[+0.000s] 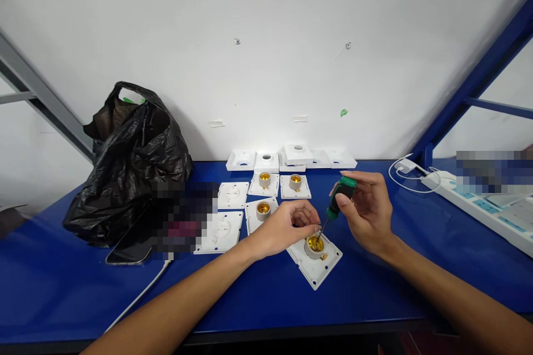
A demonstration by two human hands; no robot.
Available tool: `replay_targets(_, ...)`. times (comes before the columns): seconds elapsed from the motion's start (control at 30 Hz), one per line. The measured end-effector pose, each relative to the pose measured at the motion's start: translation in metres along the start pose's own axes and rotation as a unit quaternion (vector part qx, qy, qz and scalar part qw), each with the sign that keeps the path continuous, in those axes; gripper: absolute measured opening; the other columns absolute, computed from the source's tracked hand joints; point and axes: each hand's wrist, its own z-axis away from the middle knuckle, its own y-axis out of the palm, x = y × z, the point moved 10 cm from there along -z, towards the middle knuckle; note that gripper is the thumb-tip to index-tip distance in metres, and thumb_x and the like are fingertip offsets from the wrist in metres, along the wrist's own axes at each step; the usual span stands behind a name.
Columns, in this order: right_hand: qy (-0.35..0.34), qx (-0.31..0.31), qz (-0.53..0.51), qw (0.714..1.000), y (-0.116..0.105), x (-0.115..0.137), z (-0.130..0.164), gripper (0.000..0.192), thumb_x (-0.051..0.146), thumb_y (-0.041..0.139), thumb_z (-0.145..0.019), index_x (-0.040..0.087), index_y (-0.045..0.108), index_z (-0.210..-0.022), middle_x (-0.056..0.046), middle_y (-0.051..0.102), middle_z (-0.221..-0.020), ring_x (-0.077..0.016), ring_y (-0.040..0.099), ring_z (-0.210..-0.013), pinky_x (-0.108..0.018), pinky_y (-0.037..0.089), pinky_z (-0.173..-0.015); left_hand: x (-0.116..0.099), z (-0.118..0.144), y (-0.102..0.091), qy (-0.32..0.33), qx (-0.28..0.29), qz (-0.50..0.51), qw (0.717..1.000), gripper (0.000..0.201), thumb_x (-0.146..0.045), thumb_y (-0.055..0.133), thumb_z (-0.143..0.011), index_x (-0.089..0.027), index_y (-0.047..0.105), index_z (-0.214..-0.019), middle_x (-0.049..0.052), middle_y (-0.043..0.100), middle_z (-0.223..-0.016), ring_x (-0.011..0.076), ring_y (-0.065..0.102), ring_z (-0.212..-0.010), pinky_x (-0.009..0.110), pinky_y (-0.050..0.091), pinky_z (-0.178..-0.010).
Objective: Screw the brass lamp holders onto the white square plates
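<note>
right hand (366, 208) grips screwdriver (338, 199) | tip hidden in lamp socket (314, 247)

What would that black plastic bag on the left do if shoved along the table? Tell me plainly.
The black plastic bag is crumpled thin film with slack handles, so it would probably buckle and fold before sliding. It bulges as if stuffed, so its contents may shift; how heavy it is cannot be told. A phone lies against its base on the blue table, and a shove would likely drag that too.

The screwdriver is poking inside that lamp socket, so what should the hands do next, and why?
Probably twist the screwdriver with the right hand. Its tip sits inside the brass lamp socket, and the left hand steadies that socket's white plate.
</note>
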Motion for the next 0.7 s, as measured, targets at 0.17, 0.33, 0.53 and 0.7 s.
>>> replay_targets(0.17, -0.012, 0.014, 0.014, 1.000, 0.0021, 0.0014, 0.0004, 0.040, 0.019, 0.074, -0.094, 0.028, 0.062, -0.131, 0.001, 0.068, -0.094, -0.0130, 0.069, -0.075, -0.026, 0.062, -0.067, -0.0020, 0.0006, 0.0010, 0.004, 0.005, -0.005, 1.000, 0.020, -0.035, 0.079, -0.087, -0.019, 0.068, -0.089, -0.001, 0.064, -0.079, 0.0135, 0.055, -0.072, 0.030, 0.046, -0.074)
replay_targets(0.33, -0.019, 0.034, 0.041, 0.998, 0.0051, 0.0036, 0.0008, 0.042, 0.022, 0.076, -0.094, 0.028, 0.061, -0.133, 0.000, 0.067, -0.094, -0.0139, 0.069, -0.076, -0.029, 0.064, -0.071, -0.0014, 0.0004, 0.0009, 0.006, 0.007, -0.007, 1.000, 0.019, -0.034, 0.079, -0.088, -0.019, 0.067, -0.088, -0.001, 0.063, -0.078, 0.0132, 0.055, -0.072, 0.029, 0.046, -0.074)
replay_targets(0.53, -0.002, 0.050, 0.051, 0.997, 0.0058, 0.0000, 0.0018, 0.042, 0.027, 0.076, -0.095, 0.030, 0.061, -0.134, -0.002, 0.068, -0.102, -0.0152, 0.071, -0.082, -0.031, 0.064, -0.077, -0.0004, -0.0001, 0.0005, 0.006, 0.007, -0.010, 1.000, 0.014, -0.027, 0.077, -0.090, -0.018, 0.067, -0.088, -0.002, 0.062, -0.078, 0.0117, 0.053, -0.071, 0.027, 0.047, -0.073)
replay_targets(0.7, 0.013, 0.084, 0.052, 0.995, 0.0088, -0.0029, 0.0033, 0.043, 0.029, 0.073, -0.097, 0.034, 0.059, -0.138, -0.003, 0.069, -0.109, -0.0165, 0.072, -0.086, -0.032, 0.064, -0.076, 0.0010, 0.0001, 0.0004, -0.002, 0.007, -0.011, 1.000, 0.013, -0.025, 0.077, -0.090, -0.018, 0.067, -0.088, -0.002, 0.062, -0.079, 0.0117, 0.054, -0.072, 0.027, 0.046, -0.072)
